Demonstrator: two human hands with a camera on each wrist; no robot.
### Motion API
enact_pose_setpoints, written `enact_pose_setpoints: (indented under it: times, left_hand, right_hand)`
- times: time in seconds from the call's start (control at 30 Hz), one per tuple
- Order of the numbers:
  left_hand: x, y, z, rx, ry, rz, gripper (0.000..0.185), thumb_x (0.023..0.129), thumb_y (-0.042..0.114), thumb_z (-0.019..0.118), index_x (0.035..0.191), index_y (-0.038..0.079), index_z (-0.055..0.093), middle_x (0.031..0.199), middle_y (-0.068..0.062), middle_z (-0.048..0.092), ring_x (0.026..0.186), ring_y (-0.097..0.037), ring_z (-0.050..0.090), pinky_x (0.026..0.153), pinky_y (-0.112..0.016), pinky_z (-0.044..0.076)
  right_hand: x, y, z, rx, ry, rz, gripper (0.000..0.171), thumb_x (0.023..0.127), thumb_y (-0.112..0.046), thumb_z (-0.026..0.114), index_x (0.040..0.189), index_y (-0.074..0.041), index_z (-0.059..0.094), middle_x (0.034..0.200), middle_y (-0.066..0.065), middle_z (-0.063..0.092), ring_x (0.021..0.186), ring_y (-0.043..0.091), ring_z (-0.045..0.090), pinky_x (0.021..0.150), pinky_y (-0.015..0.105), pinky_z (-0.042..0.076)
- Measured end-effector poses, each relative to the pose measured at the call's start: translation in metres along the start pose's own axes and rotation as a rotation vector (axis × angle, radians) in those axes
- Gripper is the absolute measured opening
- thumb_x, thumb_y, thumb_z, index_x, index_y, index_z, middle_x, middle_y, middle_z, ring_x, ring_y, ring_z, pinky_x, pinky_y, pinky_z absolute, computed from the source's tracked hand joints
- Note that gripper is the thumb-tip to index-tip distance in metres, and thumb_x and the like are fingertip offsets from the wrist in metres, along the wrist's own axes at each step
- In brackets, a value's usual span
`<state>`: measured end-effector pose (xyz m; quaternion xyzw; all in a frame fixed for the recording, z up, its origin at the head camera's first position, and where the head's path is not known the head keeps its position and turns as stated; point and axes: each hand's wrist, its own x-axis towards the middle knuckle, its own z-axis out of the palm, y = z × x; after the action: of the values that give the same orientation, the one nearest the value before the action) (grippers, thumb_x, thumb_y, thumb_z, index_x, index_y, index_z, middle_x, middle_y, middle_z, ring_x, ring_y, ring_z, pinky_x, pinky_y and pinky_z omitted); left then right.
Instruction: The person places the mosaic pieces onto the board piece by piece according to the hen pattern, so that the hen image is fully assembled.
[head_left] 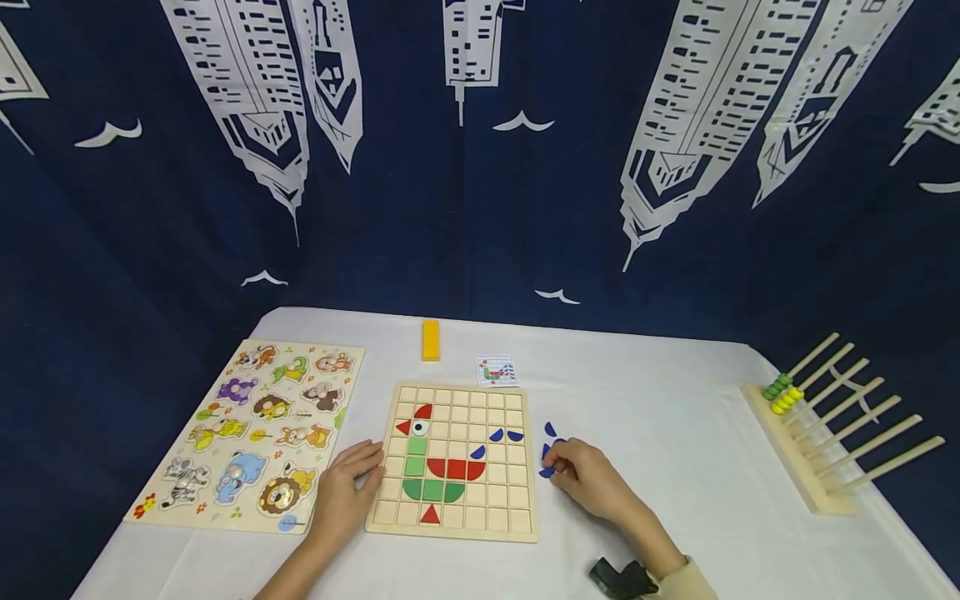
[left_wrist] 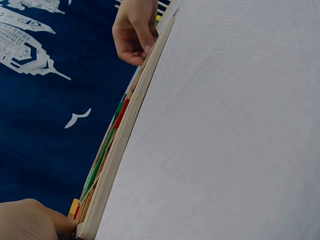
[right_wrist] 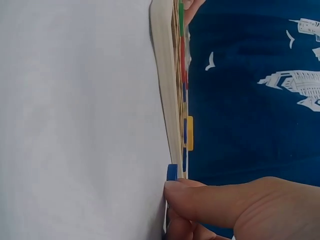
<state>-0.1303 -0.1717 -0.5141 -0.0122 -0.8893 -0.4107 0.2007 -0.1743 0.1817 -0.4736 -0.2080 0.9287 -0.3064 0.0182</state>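
So the right hand (head_left: 588, 477) sits on the white tablecloth (head_left: 675, 433) just right of the square wooden grid board (head_left: 455, 462), fingers curled down onto a little cluster of loose blue curved wooden pieces (head_left: 550, 430). The fingertips press on the nearest ones, with one more piece lying just beyond them on the far side. The left hand (head_left: 347, 492) rests against the board's left edge, fingers loosely bent and touching the frame. A rooster shape made of red and green tiles (head_left: 438, 471) fills the board's left half.

Kids' play/test setup; wooden puzzles (head_left: 251, 435), abacus (head_left: 832, 421), curtain backdrop (head_left: 480, 158).
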Motion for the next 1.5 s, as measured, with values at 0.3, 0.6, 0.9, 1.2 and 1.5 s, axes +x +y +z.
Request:
enact_pose_setpoints:
  times: [0.3,0.6,0.9,1.2,1.5]
  left_hand:
    - [0.0,0.0,0.0,-0.002,-0.001,-0.002,0.025,0.08,0.0,0.076,0.104,-0.005,0.072,0.116,-0.012,0.072,0.119,-0.032,0.062,0.104,-0.045,0.045]
    - [0.0,0.001,0.001,-0.002,0.004,-0.004,0.025,0.08,0.0,0.075,0.104,-0.005,0.072,0.116,-0.012,0.072,0.119,-0.032,0.062,0.104,-0.046,0.044]
    - [0.0,0.001,0.0,-0.01,-0.007,-0.014,0.025,0.08,0.0,0.075,0.105,-0.006,0.072,0.116,-0.012,0.072,0.12,-0.032,0.061,0.105,-0.046,0.044]
    - [0.001,0.002,0.0,-0.001,0.0,-0.004,0.025,0.08,0.001,0.075,0.104,-0.005,0.072,0.116,-0.012,0.072,0.12,-0.032,0.062,0.105,-0.045,0.044]
    - [0.0,0.002,0.0,0.002,-0.003,-0.006,0.025,0.08,0.001,0.075,0.104,-0.005,0.072,0.116,-0.011,0.072,0.119,-0.031,0.062,0.105,-0.043,0.044]
  right_hand:
    - [0.001,0.004,-0.004,-0.037,-0.008,-0.075,0.017,0.082,0.0,0.072,0.087,-0.015,0.067,0.076,-0.009,0.053,0.068,0.0,0.044,0.059,0.018,0.04]
    - [0.025,-0.019,-0.013,-0.089,-0.01,-0.133,0.013,0.084,-0.005,0.073,0.089,-0.016,0.067,0.079,-0.009,0.056,0.071,0.003,0.047,0.06,0.019,0.042]
    - [0.054,-0.039,0.003,-0.139,-0.135,-0.238,0.012,0.085,-0.006,0.072,0.093,-0.014,0.067,0.081,-0.007,0.055,0.073,0.006,0.046,0.063,0.02,0.039]
    - [0.06,-0.038,0.011,-0.139,-0.189,-0.265,0.013,0.085,-0.002,0.071,0.093,-0.012,0.069,0.087,-0.002,0.06,0.077,0.008,0.049,0.067,0.023,0.044]
    - [0.046,-0.031,-0.007,-0.094,-0.079,-0.208,0.013,0.084,0.0,0.071,0.094,-0.01,0.07,0.084,-0.004,0.062,0.074,0.004,0.052,0.066,0.022,0.048]
